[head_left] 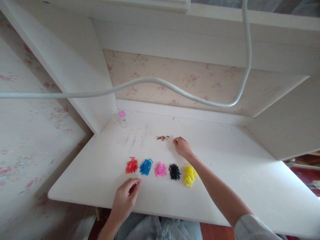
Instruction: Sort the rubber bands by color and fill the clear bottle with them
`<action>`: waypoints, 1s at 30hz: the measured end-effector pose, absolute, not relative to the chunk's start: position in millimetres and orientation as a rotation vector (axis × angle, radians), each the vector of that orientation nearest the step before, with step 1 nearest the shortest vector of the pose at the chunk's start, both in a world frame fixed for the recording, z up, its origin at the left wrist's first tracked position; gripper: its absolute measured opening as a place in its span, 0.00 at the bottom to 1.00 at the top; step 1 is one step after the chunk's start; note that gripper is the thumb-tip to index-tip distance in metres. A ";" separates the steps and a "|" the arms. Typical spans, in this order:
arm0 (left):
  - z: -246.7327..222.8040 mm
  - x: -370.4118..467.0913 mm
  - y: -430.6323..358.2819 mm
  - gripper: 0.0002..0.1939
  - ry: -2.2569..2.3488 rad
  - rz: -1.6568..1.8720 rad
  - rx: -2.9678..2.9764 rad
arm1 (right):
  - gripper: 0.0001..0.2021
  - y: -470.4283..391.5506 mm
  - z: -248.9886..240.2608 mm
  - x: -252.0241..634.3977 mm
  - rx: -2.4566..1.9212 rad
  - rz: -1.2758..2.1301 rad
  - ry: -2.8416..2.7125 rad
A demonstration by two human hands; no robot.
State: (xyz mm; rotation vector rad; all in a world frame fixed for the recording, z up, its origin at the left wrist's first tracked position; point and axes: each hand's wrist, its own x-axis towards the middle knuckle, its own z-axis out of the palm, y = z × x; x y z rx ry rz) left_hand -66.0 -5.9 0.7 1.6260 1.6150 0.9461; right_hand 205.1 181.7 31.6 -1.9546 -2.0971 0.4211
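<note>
On the white desk (105, 166) lie separate piles of small elastic bands: red bands (131, 165), blue bands (146, 166), pink bands (160, 169), black bands (174, 172) and yellow bands (190, 175). Behind them sits a little mixed-colour cluster (162, 138). My right hand (183, 147) is just right of this cluster, its fingers curled closed and apart from it. Below the red and blue piles, my left hand (127, 196) rests near the desk's front edge, thumb and fingertips pinched together. Whatever either hand may hold is too small or hidden to make out.
A clear container with a pink lid (122, 114) stands at the back left corner. A white cable (150, 80) crosses the upper view in front of the shelf. Side panels (75, 66) bound the desk, and a small reddish bit (173, 118) lies near the back.
</note>
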 end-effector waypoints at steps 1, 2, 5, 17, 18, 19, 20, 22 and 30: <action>-0.5 -65.9 -5.8 0.14 1.614 0.941 1.634 | 0.15 174.6 34.8 205.0 -1.910 0.435 -2.119; -1.5 -65.6 -5.8 0.14 1.613 0.936 1.641 | 0.14 166.4 37.9 204.2 -1.865 0.452 -2.144; -3.1 -64.1 -6.1 0.14 1.612 0.919 1.659 | 0.12 137.8 45.3 198.4 -1.659 0.567 -2.229; -1.8 -59.5 -7.9 0.15 1.604 0.876 1.692 | 0.14 86.9 51.3 179.4 -1.407 0.664 -2.413; -1.8 -59.3 -7.9 0.15 1.600 0.872 1.691 | 0.14 86.4 51.4 180.1 -1.412 0.660 -2.421; -1.5 -59.0 -7.7 0.15 1.598 0.871 1.686 | 0.14 85.6 51.7 181.2 -1.419 0.656 -2.422; -0.5 -58.6 -7.0 0.16 1.597 0.869 1.678 | 0.14 84.6 52.4 182.7 -1.430 0.649 -2.415; 4.3 -57.0 -3.6 0.16 1.603 0.878 1.670 | 0.14 81.9 54.7 187.3 -1.459 0.628 -2.368; 51.4 -30.4 58.9 0.13 1.591 0.809 1.966 | 0.18 66.5 51.5 243.1 -1.640 0.546 -1.821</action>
